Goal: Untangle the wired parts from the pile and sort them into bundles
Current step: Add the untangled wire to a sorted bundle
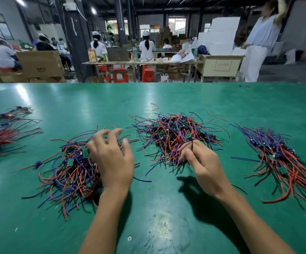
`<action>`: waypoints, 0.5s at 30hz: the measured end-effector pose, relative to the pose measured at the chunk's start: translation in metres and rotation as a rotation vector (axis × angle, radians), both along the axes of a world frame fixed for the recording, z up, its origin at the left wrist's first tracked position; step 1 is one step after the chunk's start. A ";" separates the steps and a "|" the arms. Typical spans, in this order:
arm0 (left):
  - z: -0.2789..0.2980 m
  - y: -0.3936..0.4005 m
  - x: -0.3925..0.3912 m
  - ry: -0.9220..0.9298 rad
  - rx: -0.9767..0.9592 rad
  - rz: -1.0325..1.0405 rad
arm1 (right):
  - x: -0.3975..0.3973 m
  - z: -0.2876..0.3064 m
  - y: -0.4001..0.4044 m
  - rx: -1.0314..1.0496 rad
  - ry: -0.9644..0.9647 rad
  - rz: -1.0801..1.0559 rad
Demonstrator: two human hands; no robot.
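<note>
Wire pile [176, 136], right hand [201, 162] pinching, left hand [112, 160] spread

table [167, 208]: green; wires [174, 132]: red, blue, black; boards [85, 153]: green; stools [120, 75]: red

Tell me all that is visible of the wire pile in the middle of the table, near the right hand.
The middle pile is a loose tangle of thin red, blue and black wires with small green boards among them. It lies on the green table, ends sticking out all round. The right hand pinches one wired part at its near edge.
</note>
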State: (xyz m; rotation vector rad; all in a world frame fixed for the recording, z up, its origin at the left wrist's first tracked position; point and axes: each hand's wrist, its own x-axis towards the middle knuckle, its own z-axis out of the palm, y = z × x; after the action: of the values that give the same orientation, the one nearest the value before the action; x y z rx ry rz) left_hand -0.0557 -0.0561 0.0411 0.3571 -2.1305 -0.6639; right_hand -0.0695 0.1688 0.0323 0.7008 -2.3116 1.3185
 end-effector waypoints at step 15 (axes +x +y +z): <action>0.000 0.050 0.002 -0.243 0.906 -0.983 | 0.011 0.001 -0.007 0.132 -0.069 0.149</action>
State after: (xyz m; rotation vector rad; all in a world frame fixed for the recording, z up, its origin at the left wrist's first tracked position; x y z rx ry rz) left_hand -0.0541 -0.0061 0.0409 -0.2051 -2.0175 -2.2517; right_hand -0.0581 0.1616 0.0334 0.8988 -2.4610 1.2796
